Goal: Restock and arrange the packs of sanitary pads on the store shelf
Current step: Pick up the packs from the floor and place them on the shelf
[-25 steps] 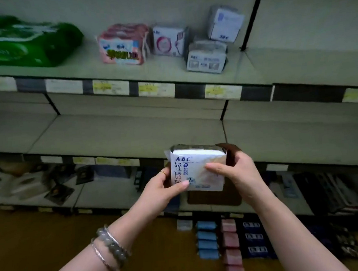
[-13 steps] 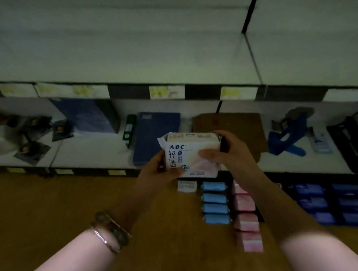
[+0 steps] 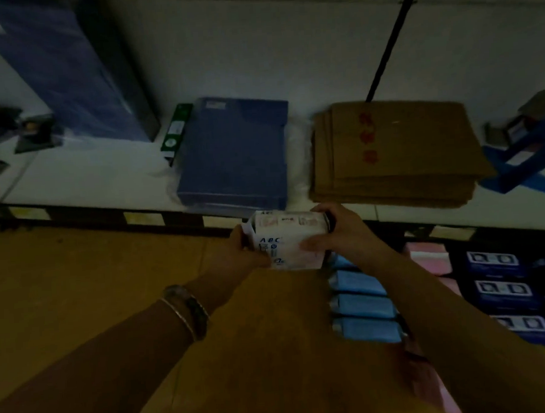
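Two hands on one pack, and the view is dim and a little blurred. Bottom shelf (image 3: 81, 173), white, running low across the frame with a dark front edge and pale price tags; brown floor (image 3: 79, 298) in front of it. On the shelf, a tall blue box (image 3: 61, 69) stands at the left, a slim green box (image 3: 176, 134) sits beside a flat blue box (image 3: 234, 154), and a stack of flattened cardboard (image 3: 395, 154) with red print lies to the right. A blue tape dispenser (image 3: 526, 155) shows at the far right edge.

Compared with half a second ago, the camera has tipped further down and closer: the upper shelf is gone from view, the bottom shelf fills the top half, and the rows on the floor sit larger.

Down there, light blue packs (image 3: 363, 306) line up in a column, pink packs (image 3: 429, 257) beside them, dark blue packs (image 3: 506, 291) further right.

The white pad pack (image 3: 287, 240), blue "ABC" lettering on its face and pinkish print on top, is held in the air just in front of the shelf edge. Left hand (image 3: 245, 249) has its grip closed on the pack's left side, thumb across the front; right hand (image 3: 336, 231) clamps the right end. Bracelets (image 3: 188, 310) ring the left wrist.
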`<state>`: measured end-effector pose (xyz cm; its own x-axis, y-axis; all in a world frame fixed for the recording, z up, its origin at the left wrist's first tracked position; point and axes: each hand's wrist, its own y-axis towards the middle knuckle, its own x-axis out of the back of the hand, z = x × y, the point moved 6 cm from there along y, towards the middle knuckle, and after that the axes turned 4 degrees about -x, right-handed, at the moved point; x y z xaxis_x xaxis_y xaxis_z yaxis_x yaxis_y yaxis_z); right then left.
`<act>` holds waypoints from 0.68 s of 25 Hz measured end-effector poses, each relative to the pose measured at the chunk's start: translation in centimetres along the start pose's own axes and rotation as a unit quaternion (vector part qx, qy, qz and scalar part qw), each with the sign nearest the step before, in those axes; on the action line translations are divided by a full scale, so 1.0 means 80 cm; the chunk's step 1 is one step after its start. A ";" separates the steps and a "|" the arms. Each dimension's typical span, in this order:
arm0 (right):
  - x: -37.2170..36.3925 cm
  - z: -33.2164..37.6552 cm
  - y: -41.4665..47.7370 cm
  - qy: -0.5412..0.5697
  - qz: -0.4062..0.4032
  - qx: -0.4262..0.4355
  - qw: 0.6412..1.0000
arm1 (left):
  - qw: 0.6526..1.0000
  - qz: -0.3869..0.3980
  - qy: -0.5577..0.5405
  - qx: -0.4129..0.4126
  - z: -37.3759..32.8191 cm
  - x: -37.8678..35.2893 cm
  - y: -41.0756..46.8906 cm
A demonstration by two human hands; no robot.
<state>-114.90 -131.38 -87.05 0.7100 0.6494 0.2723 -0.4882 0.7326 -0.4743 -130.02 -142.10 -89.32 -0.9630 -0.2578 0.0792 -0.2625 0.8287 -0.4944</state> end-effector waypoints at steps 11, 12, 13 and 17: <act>-0.047 -0.149 0.054 -0.380 0.043 -0.001 0.924 | 0.979 0.055 0.190 0.045 0.137 -0.045 0.059; -0.050 -0.160 0.055 -0.416 0.042 0.000 0.908 | 0.982 0.053 0.167 0.067 0.147 -0.048 0.062; -0.053 -0.169 0.056 -0.435 0.040 -0.001 0.899 | 0.985 0.053 0.140 0.085 0.156 -0.053 0.065; -0.061 -0.196 0.060 -0.435 0.054 -0.023 0.898 | 0.983 0.070 0.117 0.120 0.182 -0.069 0.079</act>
<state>-112.74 -134.23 -103.74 -0.0160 0.6439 0.7649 -0.4940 0.6600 -0.5660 -125.45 -142.70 -105.51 -0.9839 -0.0053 0.1785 -0.1311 0.6998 -0.7022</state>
